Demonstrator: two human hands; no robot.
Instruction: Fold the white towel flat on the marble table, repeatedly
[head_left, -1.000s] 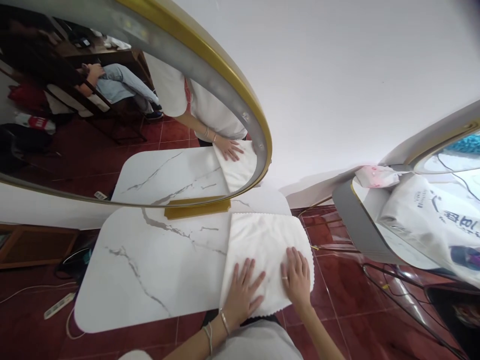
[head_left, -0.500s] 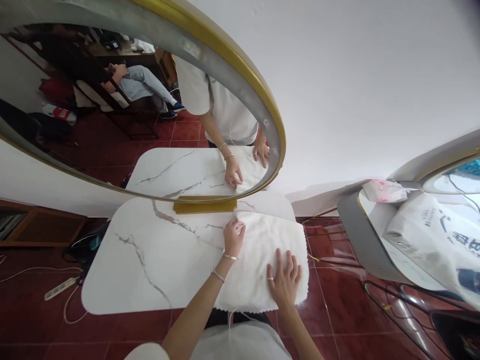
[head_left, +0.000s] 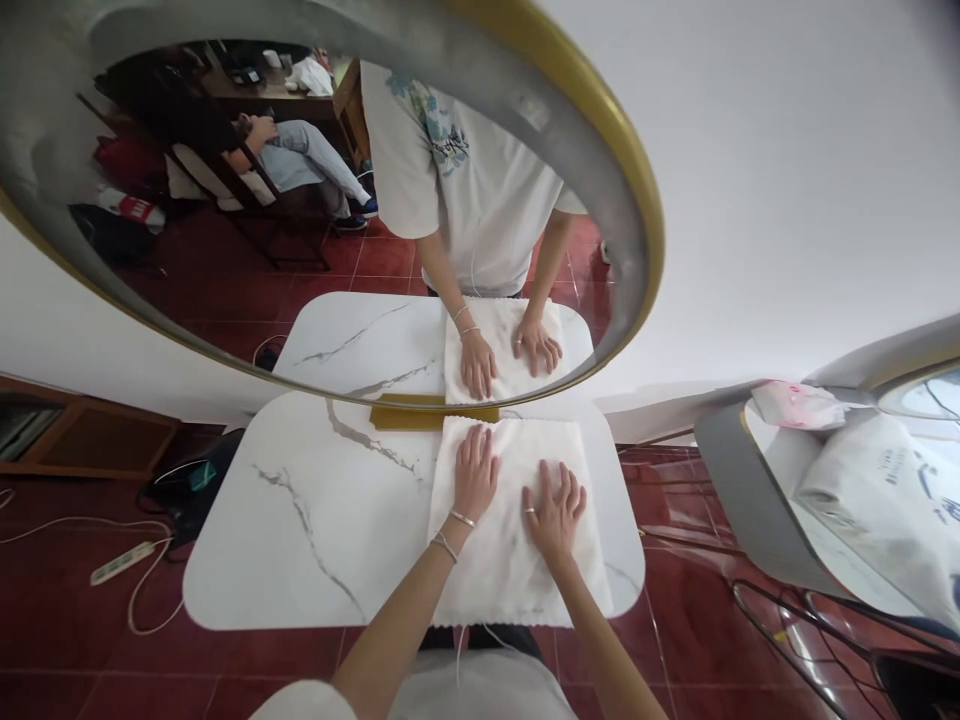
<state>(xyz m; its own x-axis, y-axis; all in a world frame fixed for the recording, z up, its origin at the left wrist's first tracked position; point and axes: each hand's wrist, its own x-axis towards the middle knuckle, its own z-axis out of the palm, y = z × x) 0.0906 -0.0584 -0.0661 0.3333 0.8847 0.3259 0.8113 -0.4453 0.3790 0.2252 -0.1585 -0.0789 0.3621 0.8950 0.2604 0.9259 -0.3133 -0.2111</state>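
A white towel [head_left: 517,570] with scalloped edges lies flat and slightly wrinkled on the right half of the marble-patterned table [head_left: 262,550]. My left hand [head_left: 475,475] rests palm down on its upper left part, fingers stretched out, two bracelets at the wrist. To the right, my right hand [head_left: 556,515] lies flat on the cloth with fingers spread and a ring on one finger. Neither hand grips anything. Both hands and the towel also show in the mirror.
A large gold-framed mirror [head_left: 420,250] stands at the table's back edge; a seated person is reflected in it. At right, another table [head_left: 727,480] holds a tissue pack [head_left: 799,405] and a white bag [head_left: 885,500]. A power strip [head_left: 121,563] lies on the red floor at left.
My left hand has let go of the towel's upper left edge and now lies flat on it. The towel has shifted left on the table, and the view has turned slightly.
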